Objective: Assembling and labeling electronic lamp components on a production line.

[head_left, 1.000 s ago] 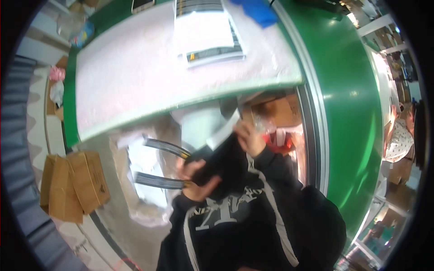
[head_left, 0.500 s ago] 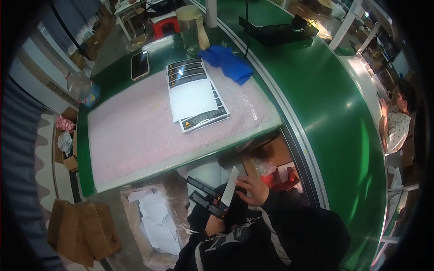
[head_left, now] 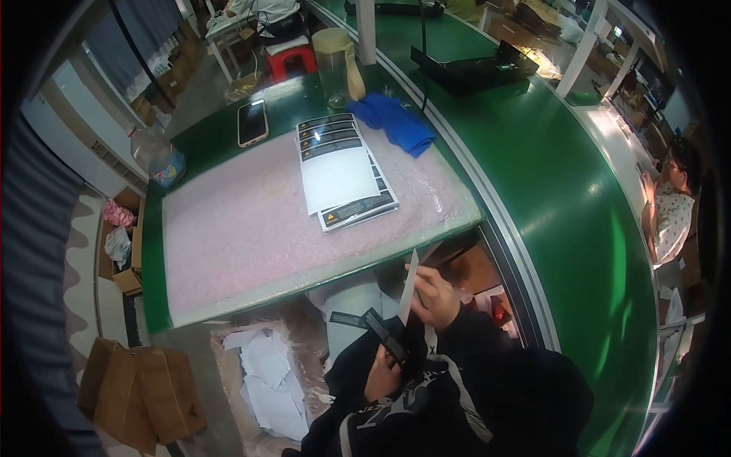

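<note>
- The left hand point(head_left: 383, 376) is low, in front of the person's dark top point(head_left: 495, 388), with its fingers closed on the lower ends of black labels point(head_left: 385, 336).
- Two of these labels fan out from the hand: one points left, the other slants up and left across it. Both bear pale print too small to make out.
- The right hand point(head_left: 437, 298), a little higher and to the right, has thumb and fingers pinched together on a narrow white strip point(head_left: 410, 283).
- The strip stands nearly upright, its top close to the table's front edge. Its lower end is near the labels; whether they touch, I cannot tell.
- Both hands, the labels and the strip are on the person's side of the green table point(head_left: 158, 293), off its top.
- On the table lies a pale pink mat point(head_left: 228, 228); on the mat is a stack of sheets point(head_left: 340, 181), black-banded at top and bottom, white between.
- A blue cloth point(head_left: 396, 129) lies just right of the sheets.
- Behind them stand a clear jug point(head_left: 333, 72) and, to its left, a phone point(head_left: 253, 123) lying flat.
- A bottle point(head_left: 161, 161) is at the table's left edge.
- Below, left of the left hand, white scraps point(head_left: 270, 373) fill a plastic-lined bin point(head_left: 231, 385); an open carton point(head_left: 145, 392) is further left.
</note>
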Motion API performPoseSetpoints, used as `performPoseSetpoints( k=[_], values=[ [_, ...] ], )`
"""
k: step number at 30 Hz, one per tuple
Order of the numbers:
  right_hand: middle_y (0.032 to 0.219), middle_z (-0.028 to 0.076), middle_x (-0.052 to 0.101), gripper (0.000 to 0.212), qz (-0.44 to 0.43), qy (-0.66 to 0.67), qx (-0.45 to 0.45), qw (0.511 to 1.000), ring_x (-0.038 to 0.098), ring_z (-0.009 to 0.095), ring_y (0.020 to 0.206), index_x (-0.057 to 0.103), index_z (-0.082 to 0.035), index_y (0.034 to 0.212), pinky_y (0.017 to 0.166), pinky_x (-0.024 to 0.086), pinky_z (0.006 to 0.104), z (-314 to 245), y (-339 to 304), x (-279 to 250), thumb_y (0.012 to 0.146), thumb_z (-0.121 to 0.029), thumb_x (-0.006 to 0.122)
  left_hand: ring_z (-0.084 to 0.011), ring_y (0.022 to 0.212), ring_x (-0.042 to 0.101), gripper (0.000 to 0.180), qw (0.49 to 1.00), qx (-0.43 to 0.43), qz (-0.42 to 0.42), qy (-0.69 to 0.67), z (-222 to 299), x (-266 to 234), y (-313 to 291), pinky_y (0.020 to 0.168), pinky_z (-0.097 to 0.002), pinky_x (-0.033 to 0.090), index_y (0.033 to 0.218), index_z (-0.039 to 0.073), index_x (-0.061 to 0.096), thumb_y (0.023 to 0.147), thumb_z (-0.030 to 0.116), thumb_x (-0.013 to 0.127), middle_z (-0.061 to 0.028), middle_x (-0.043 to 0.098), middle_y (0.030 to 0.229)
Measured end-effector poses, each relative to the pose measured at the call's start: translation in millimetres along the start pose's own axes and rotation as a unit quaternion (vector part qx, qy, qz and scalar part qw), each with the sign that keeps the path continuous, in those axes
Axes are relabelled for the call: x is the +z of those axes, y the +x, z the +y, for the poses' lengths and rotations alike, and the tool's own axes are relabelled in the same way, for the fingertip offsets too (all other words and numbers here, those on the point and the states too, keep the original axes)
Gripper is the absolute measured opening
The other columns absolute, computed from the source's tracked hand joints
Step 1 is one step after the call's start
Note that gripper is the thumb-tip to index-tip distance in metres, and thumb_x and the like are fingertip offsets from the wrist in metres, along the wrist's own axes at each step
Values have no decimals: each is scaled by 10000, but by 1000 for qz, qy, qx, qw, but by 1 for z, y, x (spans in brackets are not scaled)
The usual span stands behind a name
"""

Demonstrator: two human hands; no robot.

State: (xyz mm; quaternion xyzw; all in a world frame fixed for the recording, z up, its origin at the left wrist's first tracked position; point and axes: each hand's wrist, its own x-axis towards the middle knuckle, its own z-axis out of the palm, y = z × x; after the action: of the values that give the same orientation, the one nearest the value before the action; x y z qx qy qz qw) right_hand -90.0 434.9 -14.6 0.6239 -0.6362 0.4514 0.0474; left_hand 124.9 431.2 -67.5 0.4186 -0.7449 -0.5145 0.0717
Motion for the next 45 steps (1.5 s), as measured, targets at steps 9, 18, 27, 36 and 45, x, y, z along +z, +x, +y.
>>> performPoseSetpoints(
  k=[9, 18, 27, 36, 45],
  values=[
    [1228, 252, 456, 782, 73, -11, -93, 993, 643, 291, 846, 275, -215, 1371, 664, 544, 339, 14, 42, 0, 738, 95, 615, -370, 1057, 561, 703, 982, 114, -72, -129, -39, 12, 9, 868, -385, 466, 1369, 97, 327, 779, 278, 662, -213, 541, 1136],
    [1220, 270, 456, 784, 121, -10, -79, 989, 639, 272, 836, 233, -233, 1403, 651, 534, 312, 24, 45, -8, 784, 94, 587, -357, 1161, 492, 638, 978, 84, -117, -149, 19, 0, 25, 963, -384, 405, 1333, 1, 329, 809, 227, 615, -231, 511, 1213],
    [1221, 277, 458, 791, 145, -11, -90, 985, 637, 271, 836, 206, -215, 1413, 665, 525, 309, 23, 57, -9, 789, 92, 583, -341, 1181, 474, 588, 990, 10, -114, -82, 40, 1, 29, 976, -394, 397, 1281, -15, 372, 809, 219, 632, -234, 507, 1230],
    [1165, 229, 507, 753, 153, 122, -61, 979, 619, 298, 892, 340, -170, 1355, 715, 511, 349, 8, 67, -10, 715, 99, 633, -289, 850, 647, 812, 929, 347, 127, 14, 39, -96, 13, 753, -347, 519, 1312, 17, 283, 675, 78, 784, -233, 462, 1262],
    [933, 127, 614, 517, 136, 33, -159, 977, 590, 244, 813, 516, -37, 1242, 749, 454, 310, -28, 205, -66, 739, 47, 598, -144, 744, 559, 730, 822, 458, 338, 22, 134, -245, 50, 576, -252, 505, 1426, 115, 191, 824, -64, 564, -119, 568, 920]
  ],
)
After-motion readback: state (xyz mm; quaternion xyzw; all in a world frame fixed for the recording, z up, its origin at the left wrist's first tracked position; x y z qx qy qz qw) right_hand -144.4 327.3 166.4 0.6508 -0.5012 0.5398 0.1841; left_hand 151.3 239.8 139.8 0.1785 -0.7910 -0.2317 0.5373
